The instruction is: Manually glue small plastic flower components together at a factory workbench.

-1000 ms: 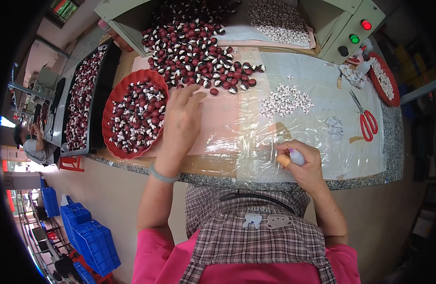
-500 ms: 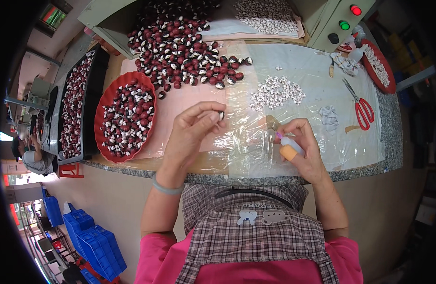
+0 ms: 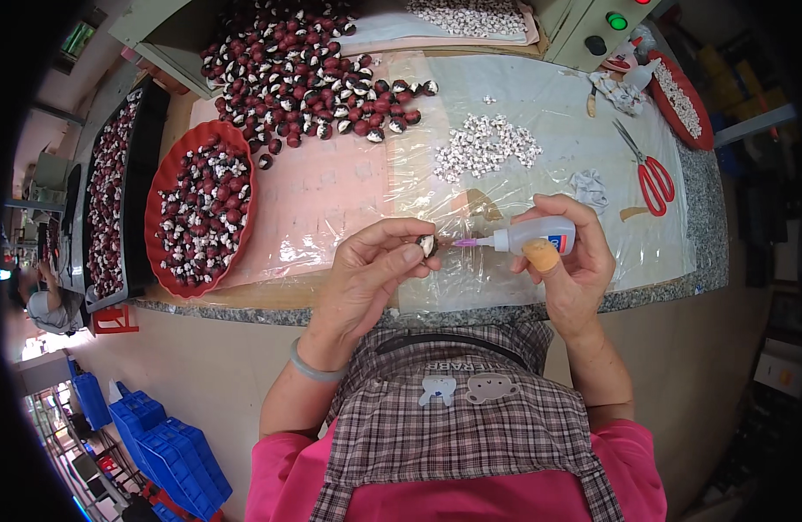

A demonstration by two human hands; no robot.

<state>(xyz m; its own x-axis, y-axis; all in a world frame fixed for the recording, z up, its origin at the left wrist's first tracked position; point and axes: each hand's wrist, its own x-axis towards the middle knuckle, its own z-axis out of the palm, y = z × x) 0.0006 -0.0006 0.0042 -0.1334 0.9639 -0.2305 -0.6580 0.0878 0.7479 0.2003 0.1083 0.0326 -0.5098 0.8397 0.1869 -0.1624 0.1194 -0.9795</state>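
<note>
Head view: small dark ball (image 3: 428, 246) above the bench (image 3: 523, 311), between the two hands, white patch showing
Left hand (image 3: 366, 274): thumb and fingers closed in a pinch on the ball
Right hand (image 3: 582, 274): curled around a clear bottle (image 3: 531, 231), thumb in a tan cover (image 3: 540, 255)
Ball grip: probably light and firm, its roundness apt to roll; best pinched by opposite sides, away from the white patch
Bottle grip: likely light and soft-walled; best held round the belly
Pink tip (image 3: 467, 242): thin, perhaps easily bent, aimed at the ball; too small here to tell whether they touch
White bits (image 3: 475, 150): loose on the sheet, likely light and easily scattered
</note>
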